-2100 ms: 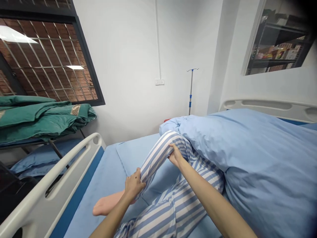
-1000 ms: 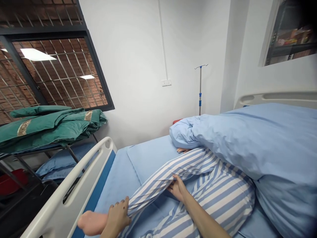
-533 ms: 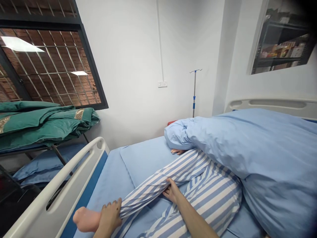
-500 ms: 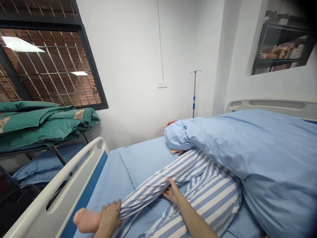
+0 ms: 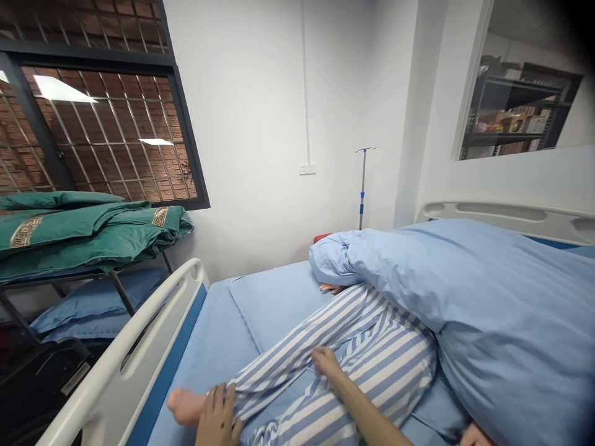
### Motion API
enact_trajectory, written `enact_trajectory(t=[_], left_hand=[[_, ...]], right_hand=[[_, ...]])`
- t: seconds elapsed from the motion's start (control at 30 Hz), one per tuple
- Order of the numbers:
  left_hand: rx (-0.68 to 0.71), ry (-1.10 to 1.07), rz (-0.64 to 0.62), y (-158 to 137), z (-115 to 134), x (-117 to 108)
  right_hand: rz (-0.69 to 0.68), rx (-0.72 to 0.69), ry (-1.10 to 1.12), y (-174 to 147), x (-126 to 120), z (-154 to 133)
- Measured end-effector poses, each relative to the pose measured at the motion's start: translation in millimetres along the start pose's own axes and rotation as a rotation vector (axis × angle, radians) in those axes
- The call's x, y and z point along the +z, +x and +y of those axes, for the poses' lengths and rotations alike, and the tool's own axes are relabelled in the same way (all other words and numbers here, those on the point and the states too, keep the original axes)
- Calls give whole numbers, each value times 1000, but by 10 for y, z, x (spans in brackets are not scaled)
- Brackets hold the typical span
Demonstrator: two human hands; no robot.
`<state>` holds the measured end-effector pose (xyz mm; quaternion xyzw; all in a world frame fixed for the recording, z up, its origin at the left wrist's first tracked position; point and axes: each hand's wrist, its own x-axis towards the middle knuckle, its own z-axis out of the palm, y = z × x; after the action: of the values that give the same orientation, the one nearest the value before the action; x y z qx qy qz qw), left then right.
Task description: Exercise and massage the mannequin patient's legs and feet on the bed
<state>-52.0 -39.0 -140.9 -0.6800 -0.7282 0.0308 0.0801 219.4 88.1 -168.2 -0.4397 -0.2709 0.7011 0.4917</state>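
A figure in blue-and-white striped trousers (image 5: 390, 365) lies on the bed, one leg stretched toward the bed's end board. Its bare, smooth foot (image 5: 185, 406) sticks out of the cuff. Over the ankle and cuff lies my left hand (image 5: 217, 414), fingers extended and slightly apart. My right hand (image 5: 328, 362) is curled closed against the inner side of that trouser leg near the knee, apparently on the cloth; its fingertips are hidden. The figure's upper part is under a light blue quilt (image 5: 488, 291), with a hand (image 5: 331, 288) showing at the quilt's edge.
A white-and-blue end board (image 5: 153, 328) bounds the bed at left; a pale headboard (image 5: 488, 212) is at right. Beyond the bed stands a drip pole (image 5: 362, 186). Folded green bedding (image 5: 102, 229) lies on a rack by the barred window. Something skin-coloured (image 5: 475, 435) shows at bottom right.
The stretched leg has come down and shifted slightly right. My left hand's fingers have loosened from a wrap to lying over the ankle. My right hand has curled closed. The view has tilted up a little.
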Motion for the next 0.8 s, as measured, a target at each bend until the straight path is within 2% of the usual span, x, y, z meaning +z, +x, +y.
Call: enact_trajectory(t=[0.1,0.17,0.27,0.4,0.5,0.57,0.67,0.8], left_hand=[[45,-124,-86,-294,65,-55],[14,-166,-170,-449,82,-96],[21,-145,-251,-596,89,-137],[132,-92,-240,-721,165,-114],[168,-27,-243,-775,225,-156],[184,-8,-258,-789,223,-270],[202,14,-302,-786,164,-510],[169,-34,-307,-776,79,-661]], right_hand=[[32,-215,-138,-449,-61,24],[25,-277,-196,-774,-159,161],[48,-180,-188,-1206,-358,582],[57,14,-232,-1595,-593,1265],[57,82,-282,-1757,-659,1503],[38,129,-266,-1822,-652,1460],[24,210,-111,-1852,-614,1204],[5,131,199,-1720,-607,860]])
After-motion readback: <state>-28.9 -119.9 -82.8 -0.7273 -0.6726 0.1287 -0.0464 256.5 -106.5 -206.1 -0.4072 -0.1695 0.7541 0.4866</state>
